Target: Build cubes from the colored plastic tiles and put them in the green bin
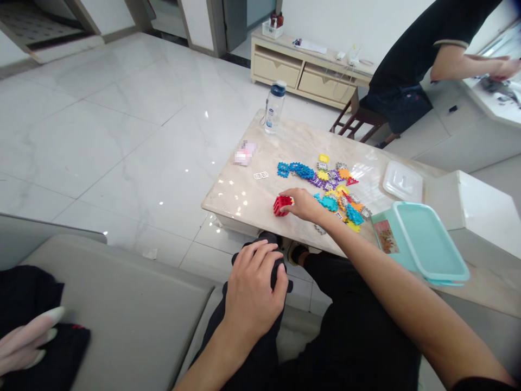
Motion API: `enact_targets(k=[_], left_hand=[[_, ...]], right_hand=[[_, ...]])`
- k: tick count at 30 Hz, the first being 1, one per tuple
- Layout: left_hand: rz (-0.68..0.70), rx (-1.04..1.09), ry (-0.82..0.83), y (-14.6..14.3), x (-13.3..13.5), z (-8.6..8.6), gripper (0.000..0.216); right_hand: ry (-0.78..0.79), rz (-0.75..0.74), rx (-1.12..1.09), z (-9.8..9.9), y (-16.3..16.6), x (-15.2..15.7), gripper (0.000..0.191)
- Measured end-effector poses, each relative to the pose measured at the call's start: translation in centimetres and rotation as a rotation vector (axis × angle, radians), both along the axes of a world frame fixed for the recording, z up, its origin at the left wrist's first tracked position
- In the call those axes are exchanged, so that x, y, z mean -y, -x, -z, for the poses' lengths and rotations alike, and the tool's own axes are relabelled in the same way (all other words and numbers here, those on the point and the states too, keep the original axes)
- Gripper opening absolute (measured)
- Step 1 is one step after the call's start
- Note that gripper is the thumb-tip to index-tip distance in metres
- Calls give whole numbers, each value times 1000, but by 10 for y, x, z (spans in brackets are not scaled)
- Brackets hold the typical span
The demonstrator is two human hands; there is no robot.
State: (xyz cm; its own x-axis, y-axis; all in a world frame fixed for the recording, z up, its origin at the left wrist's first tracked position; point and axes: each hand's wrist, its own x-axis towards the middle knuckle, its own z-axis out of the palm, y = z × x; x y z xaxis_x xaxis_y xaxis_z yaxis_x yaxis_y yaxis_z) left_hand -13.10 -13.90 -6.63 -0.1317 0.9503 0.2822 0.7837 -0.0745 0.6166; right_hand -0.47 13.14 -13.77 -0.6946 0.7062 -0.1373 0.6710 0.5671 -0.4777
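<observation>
My right hand reaches over the table and has its fingers closed on a red building block, boxy with slotted sides, near the table's front edge. My left hand lies on my knee with its fingers stretched out, holding nothing. Beyond the red block is a row of blue toothed building pieces. To the right of it spreads a loose pile of purple pieces, turquoise pieces, and yellow, orange and grey ones. A small white flat piece lies apart at the left.
A clear water bottle stands at the table's far corner. To the right are a clear lid and a mint-green box. Another person's hand rests at the lower left; a person in black sits at the counter.
</observation>
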Motion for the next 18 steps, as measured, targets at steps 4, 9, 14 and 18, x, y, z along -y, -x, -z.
enact_targets(k=[4, 9, 14, 18], left_hand=[[-2, -4, -8, 1, 0, 1, 19], [-1, 0, -3, 2, 0, 1, 19], [1, -14, 2, 3, 0, 2, 18], [-2, -23, -7, 4, 0, 3, 18]], right_hand=[[10, 2, 12, -2, -1, 0, 47], [29, -1, 27, -5, -5, 0, 48], [51, -3, 30, -7, -3, -1, 49], [54, -6, 17, -6, -5, -1, 49]])
